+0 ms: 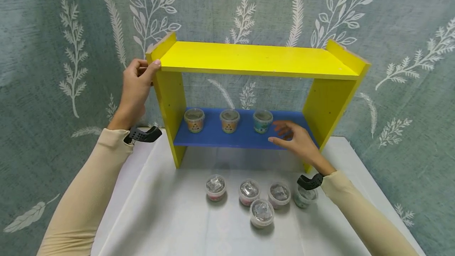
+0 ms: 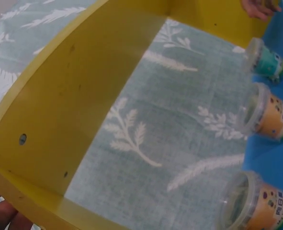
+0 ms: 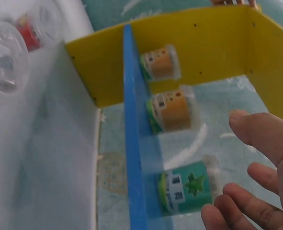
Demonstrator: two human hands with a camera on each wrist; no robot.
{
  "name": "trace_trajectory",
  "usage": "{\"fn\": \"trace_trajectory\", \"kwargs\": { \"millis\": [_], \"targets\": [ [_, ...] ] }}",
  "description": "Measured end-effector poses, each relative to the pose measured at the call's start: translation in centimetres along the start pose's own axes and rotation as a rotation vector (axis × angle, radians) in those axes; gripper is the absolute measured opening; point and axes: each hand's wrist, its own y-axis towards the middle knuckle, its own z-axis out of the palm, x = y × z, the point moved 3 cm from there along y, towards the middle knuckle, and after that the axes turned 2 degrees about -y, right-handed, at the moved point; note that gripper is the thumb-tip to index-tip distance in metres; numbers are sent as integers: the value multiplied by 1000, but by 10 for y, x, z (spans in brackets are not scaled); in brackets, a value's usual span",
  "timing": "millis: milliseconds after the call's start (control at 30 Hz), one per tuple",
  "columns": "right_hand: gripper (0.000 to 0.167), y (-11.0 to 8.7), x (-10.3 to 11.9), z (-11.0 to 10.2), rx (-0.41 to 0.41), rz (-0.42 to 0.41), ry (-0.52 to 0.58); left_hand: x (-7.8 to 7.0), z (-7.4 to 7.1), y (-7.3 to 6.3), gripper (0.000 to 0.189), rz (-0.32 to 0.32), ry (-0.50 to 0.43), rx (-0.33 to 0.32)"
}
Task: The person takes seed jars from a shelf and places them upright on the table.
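My left hand (image 1: 136, 86) grips the upper left corner of a yellow shelf unit (image 1: 249, 56), thumb at the front of the side panel. On its blue shelf (image 1: 224, 140) stand two orange-labelled tubs, the left one (image 1: 194, 121) and the middle one (image 1: 229, 121), and a teal-labelled tub (image 1: 262, 121) with a green leaf picture. Beside the teal tub, my right hand (image 1: 295, 139) holds nothing; its fingers are spread and loosely bent. In the right wrist view its fingertips (image 3: 213, 215) show close to the teal tub's lid end.
On the white table (image 1: 170, 216) before the unit stand several clear-lidded tubs, among them a front one (image 1: 262, 213) and a left one (image 1: 215, 188). A greenish tub (image 1: 305, 196) sits partly under the right wrist. A leaf-patterned curtain (image 1: 213, 11) hangs behind.
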Motion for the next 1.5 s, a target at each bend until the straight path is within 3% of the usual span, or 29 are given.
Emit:
{"fn": "trace_trajectory", "kwargs": {
  "millis": [667,1500],
  "targets": [
    [74,44,-15,8,25,128,15,6,-6,0,31,-38,45,-13],
    [80,66,-37,15,61,201,146,4,0,2,28,-16,20,-5]
  ]
}}
